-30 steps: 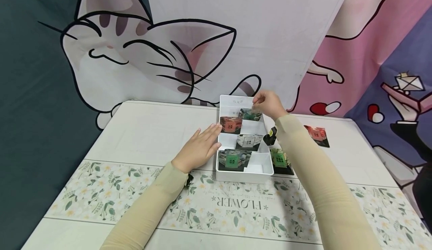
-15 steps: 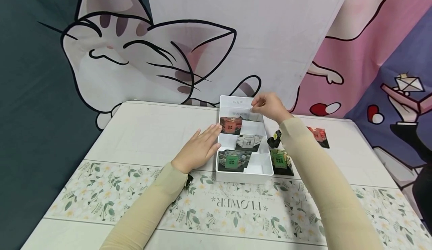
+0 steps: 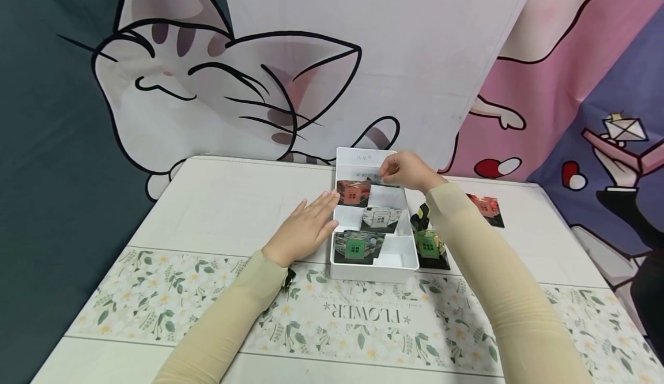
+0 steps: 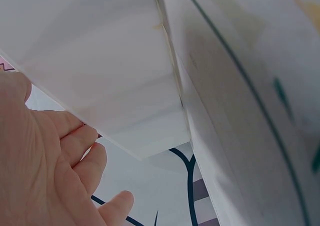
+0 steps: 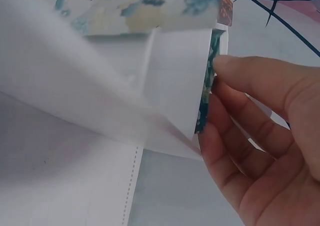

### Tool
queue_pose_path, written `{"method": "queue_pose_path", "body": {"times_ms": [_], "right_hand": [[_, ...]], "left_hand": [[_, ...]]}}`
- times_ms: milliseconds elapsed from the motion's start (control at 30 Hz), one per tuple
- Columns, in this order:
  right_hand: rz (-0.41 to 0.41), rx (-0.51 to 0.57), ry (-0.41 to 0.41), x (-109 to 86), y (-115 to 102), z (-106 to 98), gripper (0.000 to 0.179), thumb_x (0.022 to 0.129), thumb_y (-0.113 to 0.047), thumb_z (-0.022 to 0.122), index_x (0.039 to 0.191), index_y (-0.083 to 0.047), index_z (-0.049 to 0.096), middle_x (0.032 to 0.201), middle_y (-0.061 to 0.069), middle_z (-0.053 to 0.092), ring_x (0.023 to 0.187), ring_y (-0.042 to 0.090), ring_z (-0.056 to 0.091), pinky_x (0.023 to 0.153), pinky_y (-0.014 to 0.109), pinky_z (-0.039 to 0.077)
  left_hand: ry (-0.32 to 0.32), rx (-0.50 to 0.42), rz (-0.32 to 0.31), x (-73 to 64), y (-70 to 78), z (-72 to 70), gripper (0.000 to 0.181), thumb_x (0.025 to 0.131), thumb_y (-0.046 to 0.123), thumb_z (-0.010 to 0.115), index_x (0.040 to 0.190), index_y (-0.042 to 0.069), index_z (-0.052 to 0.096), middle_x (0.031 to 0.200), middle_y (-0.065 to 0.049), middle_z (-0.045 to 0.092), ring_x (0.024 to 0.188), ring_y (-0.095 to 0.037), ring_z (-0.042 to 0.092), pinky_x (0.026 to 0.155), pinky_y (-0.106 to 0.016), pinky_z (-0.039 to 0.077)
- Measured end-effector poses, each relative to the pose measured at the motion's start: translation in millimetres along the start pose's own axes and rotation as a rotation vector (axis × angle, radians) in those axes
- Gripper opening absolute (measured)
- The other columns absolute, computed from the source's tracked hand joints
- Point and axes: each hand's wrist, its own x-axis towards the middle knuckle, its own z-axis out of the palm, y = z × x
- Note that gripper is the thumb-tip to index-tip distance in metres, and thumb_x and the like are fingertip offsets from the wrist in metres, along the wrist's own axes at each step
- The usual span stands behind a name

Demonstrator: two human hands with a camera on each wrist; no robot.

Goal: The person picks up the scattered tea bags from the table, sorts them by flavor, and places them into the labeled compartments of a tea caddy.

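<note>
A white divided box (image 3: 374, 273) stands on the table, holding several flat printed sachets. My left hand (image 3: 303, 228) lies with extended fingers against its left side; in the left wrist view the fingertips (image 4: 80, 133) meet the box's rim. My right hand (image 3: 407, 170) is over the rear compartment, thumb and fingers curled at the top edge of a dark green sachet (image 5: 208, 83), which sits low in the box. Nearer in the box are a red sachet (image 3: 354, 192), a white-and-black one (image 3: 382, 219) and a green-labelled one (image 3: 358, 247).
Right of the box, a green-and-black sachet (image 3: 430, 248) lies on the table, with a black wrist camera (image 3: 420, 217) just behind it. A red sachet (image 3: 486, 208) is farther right. Flower-printed cloth (image 3: 207, 303) covers the table; a cartoon curtain (image 3: 311, 3) hangs behind.
My right hand has lowered the dark green sachet into the rear compartment and shifted slightly left and down. The left hand stays at the box's side.
</note>
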Motion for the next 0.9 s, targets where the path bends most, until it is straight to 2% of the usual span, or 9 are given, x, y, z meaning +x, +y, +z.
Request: {"method": "queue_pose_path", "body": {"times_ms": [200,467,733,900], "right_hand": [[-0.017,-0.023,-0.001,4.6,-2.3,-0.8,0.010,0.096,0.000,0.066,0.101,0.002,0.074,0.102,0.016,0.073,0.091,0.027,0.067,0.083,0.042,0.056],[-0.059,-0.105,0.022,15.9,-0.6,-3.0,0.013,0.096,0.001,0.061,0.098,0.002,0.075,0.099,0.016,0.072,0.084,0.026,0.064,0.077,0.040,0.054],[-0.075,-0.118,0.009,20.7,-2.3,-4.4,0.014,0.100,-0.002,0.059,0.102,-0.001,0.072,0.103,0.016,0.072,0.093,0.029,0.064,0.085,0.046,0.054],[-0.076,-0.115,0.033,24.9,0.4,-4.4,0.014,0.101,-0.001,0.057,0.105,0.000,0.071,0.107,0.018,0.069,0.099,0.033,0.064,0.089,0.049,0.053]], "left_hand": [[0.000,-0.004,-0.001,0.2,-0.3,0.0,0.062,0.111,0.042,0.030,0.163,0.012,0.017,0.169,-0.003,0.017,0.155,-0.023,0.018,0.125,-0.051,0.010],[-0.021,-0.009,-0.014,0.5,1.0,-1.1,0.062,0.111,0.043,0.030,0.163,0.013,0.014,0.169,-0.003,0.016,0.155,-0.021,0.014,0.125,-0.051,0.010],[-0.018,-0.013,-0.010,-0.2,1.3,-2.6,0.062,0.111,0.042,0.030,0.163,0.012,0.015,0.169,-0.004,0.017,0.155,-0.024,0.017,0.125,-0.051,0.012],[-0.017,-0.011,-0.009,0.2,0.8,-2.2,0.062,0.111,0.043,0.030,0.163,0.012,0.015,0.169,-0.004,0.017,0.155,-0.023,0.016,0.124,-0.053,0.015]]}}
